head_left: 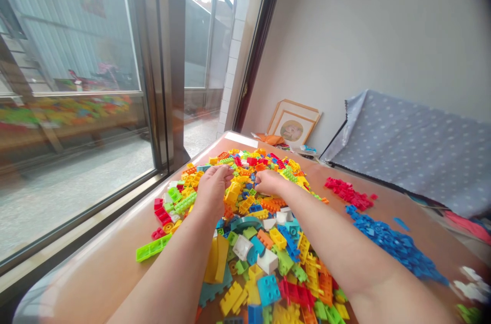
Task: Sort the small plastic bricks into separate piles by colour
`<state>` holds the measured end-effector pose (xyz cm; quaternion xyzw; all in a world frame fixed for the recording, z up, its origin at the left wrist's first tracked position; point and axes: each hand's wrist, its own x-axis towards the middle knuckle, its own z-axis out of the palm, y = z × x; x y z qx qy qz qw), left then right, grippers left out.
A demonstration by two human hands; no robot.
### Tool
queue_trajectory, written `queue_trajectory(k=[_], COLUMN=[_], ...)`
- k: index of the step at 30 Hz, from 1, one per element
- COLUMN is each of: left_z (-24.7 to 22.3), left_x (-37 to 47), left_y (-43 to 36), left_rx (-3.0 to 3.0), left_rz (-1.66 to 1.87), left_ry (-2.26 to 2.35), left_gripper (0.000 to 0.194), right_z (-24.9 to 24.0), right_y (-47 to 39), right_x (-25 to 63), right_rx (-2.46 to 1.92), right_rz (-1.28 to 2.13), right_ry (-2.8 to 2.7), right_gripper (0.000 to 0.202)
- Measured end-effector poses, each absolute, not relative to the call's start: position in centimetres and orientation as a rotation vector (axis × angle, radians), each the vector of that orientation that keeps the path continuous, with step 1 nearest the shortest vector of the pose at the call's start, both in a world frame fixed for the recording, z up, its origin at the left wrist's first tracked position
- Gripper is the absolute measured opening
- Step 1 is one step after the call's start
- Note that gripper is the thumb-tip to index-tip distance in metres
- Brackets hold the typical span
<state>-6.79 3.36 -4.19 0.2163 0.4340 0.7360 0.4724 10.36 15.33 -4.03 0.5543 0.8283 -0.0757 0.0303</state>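
A big heap of mixed toy building bricks (245, 206) in yellow, green, red, orange, blue and white covers the middle of the table. Over its left far part, my left hand (213, 183) has its fingers bent and drawn together among the bricks. Across a short gap, my right hand (268, 182) is closed, knuckles up and fingertips down in the heap. Whatever either hand pinches is hidden. Between the hands lie yellow bricks (233, 193). A long lime-green brick (153, 248) rests at the heap's left edge, near my left forearm.
On the right of the brown table (95, 268) are separate piles of red bricks (349, 192), blue bricks (395, 242) and white bricks (470, 285). A glass window (76, 58) borders the left side. Framed pictures (293, 127) and a dotted grey cloth (418, 145) stand beyond.
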Motion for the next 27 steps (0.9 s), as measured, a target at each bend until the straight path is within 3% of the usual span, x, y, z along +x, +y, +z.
queue_trajectory(k=[20, 22, 27], left_z=[-4.1, -3.8, -2.9], left_x=[-6.6, -6.5, -6.9], left_y=[3.5, 3.4, 3.1], left_rx=[0.523, 0.493, 0.25], left_rz=[1.84, 1.854, 1.694], left_ry=[0.952, 0.89, 0.687], left_gripper=[0.027, 0.023, 0.015], right_z=[-4.0, -2.6, 1.3], right_y=[14.1, 13.4, 11.3], right_x=[7.9, 7.8, 7.3], right_rx=[1.63, 1.707, 1.386], right_rz=[-0.52, -0.703, -1.744], right_ry=[2.834, 2.878, 2.904], right_gripper=[0.026, 0.026, 0.037])
